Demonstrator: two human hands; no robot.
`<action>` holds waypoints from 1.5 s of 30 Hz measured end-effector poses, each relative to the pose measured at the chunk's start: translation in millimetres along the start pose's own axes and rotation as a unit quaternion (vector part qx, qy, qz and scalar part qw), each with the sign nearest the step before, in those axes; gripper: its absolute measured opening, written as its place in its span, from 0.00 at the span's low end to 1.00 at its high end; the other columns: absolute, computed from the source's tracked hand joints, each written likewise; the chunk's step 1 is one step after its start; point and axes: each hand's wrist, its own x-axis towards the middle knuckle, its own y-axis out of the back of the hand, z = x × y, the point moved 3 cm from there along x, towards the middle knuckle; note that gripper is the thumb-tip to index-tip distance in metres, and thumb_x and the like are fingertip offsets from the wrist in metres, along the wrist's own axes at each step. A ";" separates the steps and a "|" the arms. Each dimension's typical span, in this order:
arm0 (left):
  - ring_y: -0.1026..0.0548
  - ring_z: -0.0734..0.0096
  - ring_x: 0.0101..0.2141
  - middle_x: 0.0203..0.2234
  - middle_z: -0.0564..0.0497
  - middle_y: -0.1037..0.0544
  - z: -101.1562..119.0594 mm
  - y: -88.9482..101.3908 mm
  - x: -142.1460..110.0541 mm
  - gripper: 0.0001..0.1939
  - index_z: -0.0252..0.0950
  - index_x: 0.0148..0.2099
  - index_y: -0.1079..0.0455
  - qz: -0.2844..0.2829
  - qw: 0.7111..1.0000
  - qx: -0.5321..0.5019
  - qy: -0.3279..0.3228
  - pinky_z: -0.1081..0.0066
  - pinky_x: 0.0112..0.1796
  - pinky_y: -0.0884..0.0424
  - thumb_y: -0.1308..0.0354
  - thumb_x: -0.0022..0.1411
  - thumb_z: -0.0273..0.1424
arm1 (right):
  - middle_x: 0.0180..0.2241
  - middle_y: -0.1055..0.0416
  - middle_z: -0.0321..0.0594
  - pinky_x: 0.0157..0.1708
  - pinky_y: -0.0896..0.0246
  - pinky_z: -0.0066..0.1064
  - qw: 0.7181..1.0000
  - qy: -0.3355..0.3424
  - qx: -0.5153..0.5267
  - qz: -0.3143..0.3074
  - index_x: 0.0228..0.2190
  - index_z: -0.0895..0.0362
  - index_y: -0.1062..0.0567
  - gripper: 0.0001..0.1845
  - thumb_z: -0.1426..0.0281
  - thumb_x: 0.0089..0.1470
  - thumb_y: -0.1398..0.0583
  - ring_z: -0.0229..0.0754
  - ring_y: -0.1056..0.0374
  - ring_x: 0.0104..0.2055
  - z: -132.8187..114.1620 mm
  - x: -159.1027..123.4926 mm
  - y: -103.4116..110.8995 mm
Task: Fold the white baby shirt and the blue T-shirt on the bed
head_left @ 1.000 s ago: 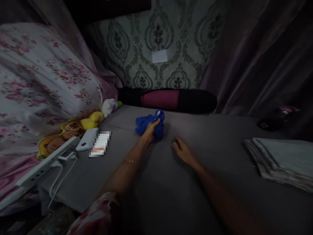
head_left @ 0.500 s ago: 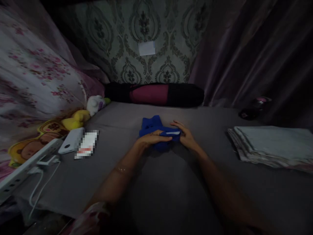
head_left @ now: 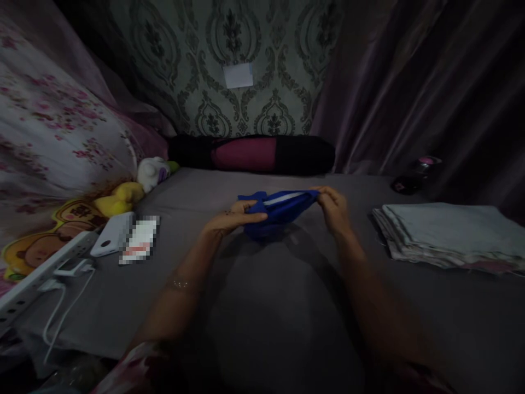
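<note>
A blue cloth item (head_left: 283, 210) with a white stripe is stretched between my hands, a little above the grey sheet (head_left: 270, 295); what kind of garment or cloth it is I cannot tell. My left hand (head_left: 235, 217) grips its left part, thumb lying over the near side. At the right end, a corner is pinched between the thumb and fingers of my right hand (head_left: 333, 207). The lower part of the cloth hangs loosely and looks blurred.
Folded cloths (head_left: 447, 235) lie stacked at right, near a dark object with a pink top (head_left: 424, 164). On the left are a power strip (head_left: 45, 268), a white power bank (head_left: 112, 234), a blurred-out packet (head_left: 140, 239) and plush toys (head_left: 123, 198). A long bolster (head_left: 246, 154) lies against the wall.
My right hand has gone from resting beside the cloth to pinching its corner, pulling it right and up. My left hand has moved slightly left, and the cloth is now drawn out.
</note>
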 end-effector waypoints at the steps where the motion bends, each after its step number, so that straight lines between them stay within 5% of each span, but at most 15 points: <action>1: 0.25 0.70 0.33 0.34 0.49 0.21 2.1 2.0 -0.4 0.24 0.33 0.44 0.27 -0.002 1.000 0.017 -0.008 0.70 0.38 0.29 0.29 0.46 0.38 | 0.32 0.26 0.37 0.42 0.35 0.38 0.999 0.021 -0.014 0.024 0.25 0.52 0.29 0.12 0.61 0.55 0.46 0.44 0.30 0.39 -8.4 1.3 8.4; 7: 0.27 0.73 0.32 0.30 0.54 0.24 5.8 -1.3 0.7 0.19 0.35 0.40 0.27 -0.055 0.994 0.094 -0.004 0.72 0.36 0.30 0.29 0.45 0.35 | 0.24 0.39 0.34 0.29 0.41 0.33 0.971 0.150 -0.153 0.102 0.27 0.52 0.33 0.14 0.60 0.62 0.49 0.39 0.38 0.28 -79.3 -11.4 41.6; 12: 0.28 0.73 0.33 0.31 0.54 0.25 -5.5 -12.3 7.8 0.13 0.36 0.34 0.28 -0.050 0.991 0.125 -0.023 0.73 0.36 0.30 0.30 0.46 0.33 | 0.26 0.36 0.34 0.29 0.41 0.32 0.947 0.192 -0.224 0.125 0.30 0.52 0.31 0.14 0.58 0.64 0.48 0.38 0.38 0.28 -113.3 -24.1 49.1; 17: 0.30 0.76 0.29 0.28 0.55 0.27 -11.8 5.4 17.7 0.10 0.37 0.37 0.30 0.127 0.988 0.028 -0.080 0.73 0.33 0.32 0.37 0.54 0.36 | 0.29 0.30 0.35 0.33 0.39 0.33 0.946 0.172 -0.260 0.096 0.34 0.53 0.27 0.13 0.58 0.62 0.44 0.40 0.33 0.31 -105.7 -19.7 61.7; 20: 0.30 0.75 0.28 0.28 0.56 0.27 20.4 23.3 6.6 0.09 0.38 0.38 0.29 0.243 0.954 0.046 -0.168 0.74 0.31 0.32 0.39 0.56 0.36 | 0.30 0.27 0.36 0.36 0.37 0.34 0.960 0.121 -0.250 0.045 0.34 0.53 0.25 0.15 0.56 0.60 0.43 0.41 0.31 0.33 -90.1 -13.2 65.7; 23: 0.28 0.71 0.33 0.31 0.55 0.25 70.8 35.0 -18.6 0.10 0.40 0.38 0.27 0.342 0.890 0.147 -0.263 0.73 0.33 0.31 0.37 0.54 0.38 | 0.31 0.26 0.37 0.35 0.35 0.33 0.980 0.043 -0.187 -0.046 0.33 0.54 0.24 0.17 0.54 0.56 0.41 0.42 0.30 0.34 -73.1 -8.1 61.3; 27: 0.26 0.66 0.36 0.31 0.54 0.23 96.4 42.1 -35.1 0.11 0.41 0.36 0.24 0.359 0.855 0.261 -0.269 0.71 0.35 0.30 0.33 0.50 0.39 | 0.31 0.25 0.39 0.33 0.33 0.33 0.973 -0.077 -0.096 -0.195 0.36 0.56 0.24 0.22 0.52 0.47 0.34 0.42 0.29 0.34 -51.6 -6.4 49.5; 34: 0.26 0.65 0.37 0.32 0.50 0.22 17.1 67.9 -8.9 0.17 0.37 0.34 0.23 0.358 0.886 0.272 -0.117 0.70 0.38 0.31 0.35 0.50 0.45 | 0.34 0.26 0.36 0.38 0.32 0.32 0.927 -0.169 -0.002 -0.335 0.38 0.55 0.26 0.25 0.62 0.35 0.28 0.39 0.29 0.38 -8.1 -10.4 40.5; 40: 0.28 0.68 0.28 0.24 0.52 0.25 -37.1 73.5 4.7 0.23 0.35 0.34 0.25 0.308 0.926 0.219 0.000 0.72 0.29 0.34 0.35 0.45 0.51 | 0.26 0.28 0.33 0.33 0.36 0.29 0.935 -0.190 -0.020 -0.298 0.35 0.56 0.26 0.13 0.66 0.46 0.35 0.36 0.32 0.29 40.8 -5.9 38.3; 45: 0.29 0.68 0.27 0.22 0.53 0.26 -72.1 75.6 14.9 0.23 0.36 0.31 0.27 0.281 0.924 0.254 0.052 0.72 0.28 0.36 0.38 0.46 0.52 | 0.34 0.24 0.40 0.38 0.37 0.30 0.932 -0.149 -0.191 -0.271 0.34 0.56 0.24 0.08 0.74 0.51 0.42 0.41 0.30 0.37 69.1 -4.9 25.3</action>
